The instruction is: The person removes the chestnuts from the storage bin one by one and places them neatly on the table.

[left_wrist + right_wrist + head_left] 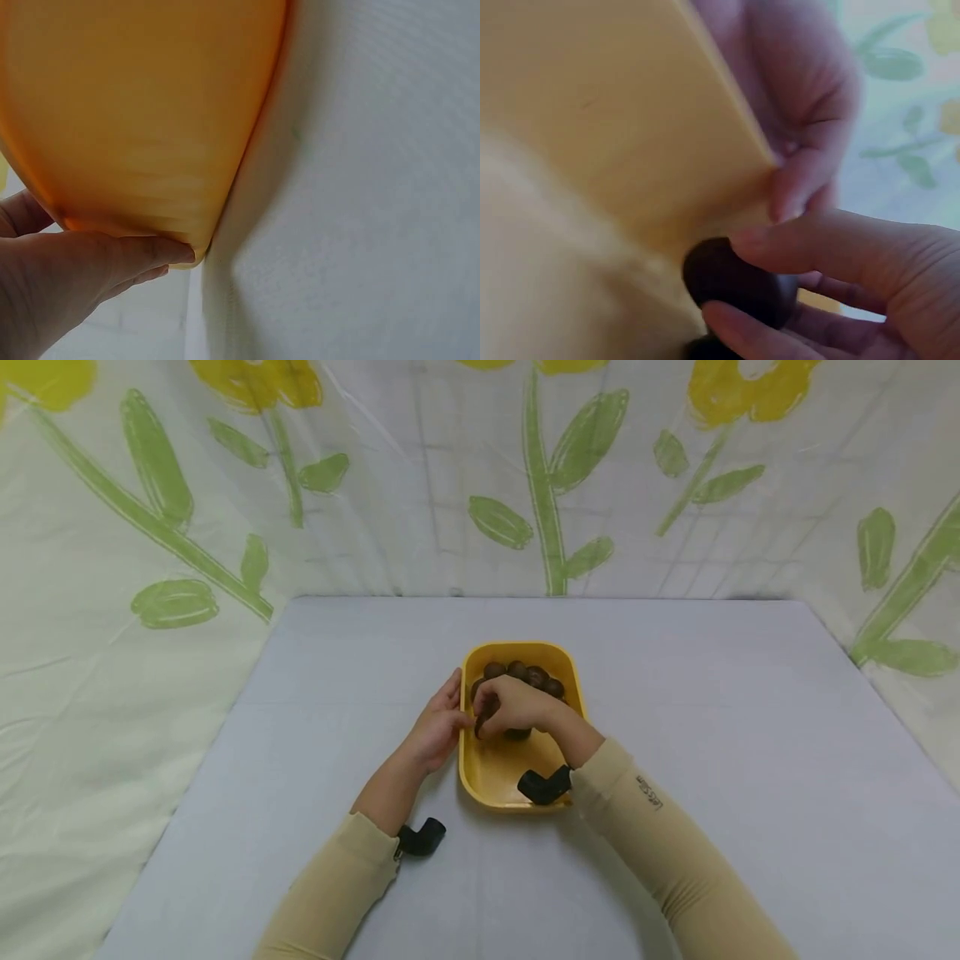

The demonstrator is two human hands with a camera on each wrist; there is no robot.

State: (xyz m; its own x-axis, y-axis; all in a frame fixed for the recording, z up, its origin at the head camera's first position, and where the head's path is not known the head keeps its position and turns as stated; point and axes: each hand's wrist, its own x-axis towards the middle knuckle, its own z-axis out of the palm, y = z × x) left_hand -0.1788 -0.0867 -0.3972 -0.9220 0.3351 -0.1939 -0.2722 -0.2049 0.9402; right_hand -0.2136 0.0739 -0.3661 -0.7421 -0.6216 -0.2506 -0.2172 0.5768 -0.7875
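Note:
A yellow rectangular tub [498,777] with rounded corners stands on the table. Dark brown balls [536,677], several of them, are bunched in its far half; their exact kind is unclear. My left hand [438,727] holds the tub's left side, thumb over the rim and fingers along the outer wall [142,135]. Over the balls, my right hand [513,706] pinches one dark brown ball [739,281] between thumb and fingers, close to the left wall inside. Part of the pile is hidden beneath that hand.
A pale cloth covers the table [337,693]. Behind it hangs a white sheet [375,485] painted with yellow flowers and green leaves. Black wrist cameras [423,837] stick out from both sleeves; the right one is above the tub's near end.

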